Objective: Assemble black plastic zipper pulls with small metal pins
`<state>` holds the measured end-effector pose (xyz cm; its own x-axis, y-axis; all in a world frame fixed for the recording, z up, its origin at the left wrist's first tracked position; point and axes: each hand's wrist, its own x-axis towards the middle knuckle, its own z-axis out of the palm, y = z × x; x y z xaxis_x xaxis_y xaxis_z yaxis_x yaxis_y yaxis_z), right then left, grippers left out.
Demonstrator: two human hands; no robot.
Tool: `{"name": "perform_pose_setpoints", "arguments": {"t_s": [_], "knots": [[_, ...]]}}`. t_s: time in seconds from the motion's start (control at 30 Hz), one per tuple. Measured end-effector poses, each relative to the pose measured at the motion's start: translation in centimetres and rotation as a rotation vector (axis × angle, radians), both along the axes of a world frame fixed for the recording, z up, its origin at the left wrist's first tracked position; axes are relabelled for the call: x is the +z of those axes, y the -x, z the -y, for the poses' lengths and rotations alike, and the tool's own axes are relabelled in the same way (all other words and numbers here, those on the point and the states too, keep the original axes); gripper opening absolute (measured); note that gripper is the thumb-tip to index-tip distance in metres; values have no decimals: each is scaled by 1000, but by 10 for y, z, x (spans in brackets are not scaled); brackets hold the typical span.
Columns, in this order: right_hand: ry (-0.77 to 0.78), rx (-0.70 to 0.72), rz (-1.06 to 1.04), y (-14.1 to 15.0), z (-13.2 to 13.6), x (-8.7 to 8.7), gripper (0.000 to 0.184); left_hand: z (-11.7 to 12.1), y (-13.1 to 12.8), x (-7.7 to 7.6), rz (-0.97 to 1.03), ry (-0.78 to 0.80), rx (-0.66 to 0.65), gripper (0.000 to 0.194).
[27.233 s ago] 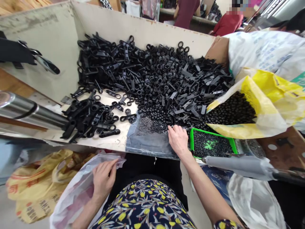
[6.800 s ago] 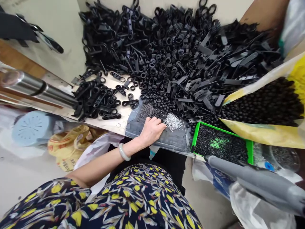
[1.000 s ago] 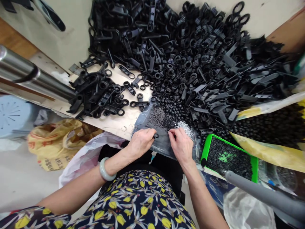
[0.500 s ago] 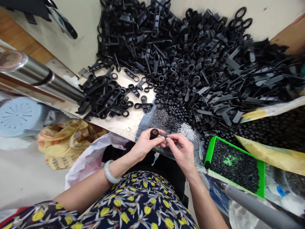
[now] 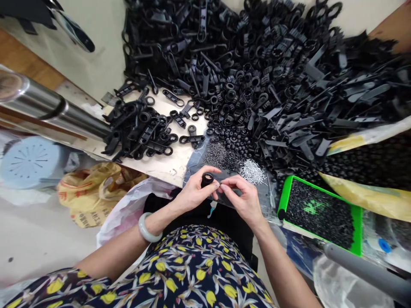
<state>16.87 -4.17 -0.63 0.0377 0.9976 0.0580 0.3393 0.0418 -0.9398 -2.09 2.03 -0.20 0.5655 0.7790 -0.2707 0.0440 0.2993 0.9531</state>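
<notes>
My left hand (image 5: 196, 187) is closed on a black ringed plastic part (image 5: 207, 179), its round opening facing up between thumb and fingers. My right hand (image 5: 242, 197) pinches at the left thumb tip; whatever lies between its fingertips is too small to make out. Just beyond the hands, a heap of short silver pins (image 5: 252, 172) lies on a dark mat (image 5: 194, 164). Beside it are tiny dark bits (image 5: 214, 155) and round black beads (image 5: 236, 143). A pile of black ringed levers (image 5: 144, 128) sits to the left on the pale board.
Loose black plastic parts (image 5: 257, 72) fill the back of the bin. On the right stand a green tray (image 5: 357, 226) of small black pieces and a yellow-white bag (image 5: 369, 199). A grey rod (image 5: 359, 267) juts in at lower right, a steel cylinder (image 5: 35, 96) at left.
The silver pin heap was absent in the oldest frame. A second ago my right hand was beside that heap; it has since come to my left fingertips, and the ringed part has turned upward.
</notes>
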Motion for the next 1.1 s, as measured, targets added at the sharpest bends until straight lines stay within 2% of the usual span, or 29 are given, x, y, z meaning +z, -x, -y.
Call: {"name": "perform_pose_setpoints", "arguments": {"t_s": [0.43, 0.7, 1.1], "knots": [[-134, 8, 96, -4, 6, -6, 11, 4, -7, -1, 69, 92, 37, 37], [-97, -69, 63, 4, 7, -5, 8, 6, -7, -4, 37, 83, 55, 35], [-184, -11, 204, 1, 6, -6, 12, 5, -7, -1, 0, 46, 62, 33]]}}
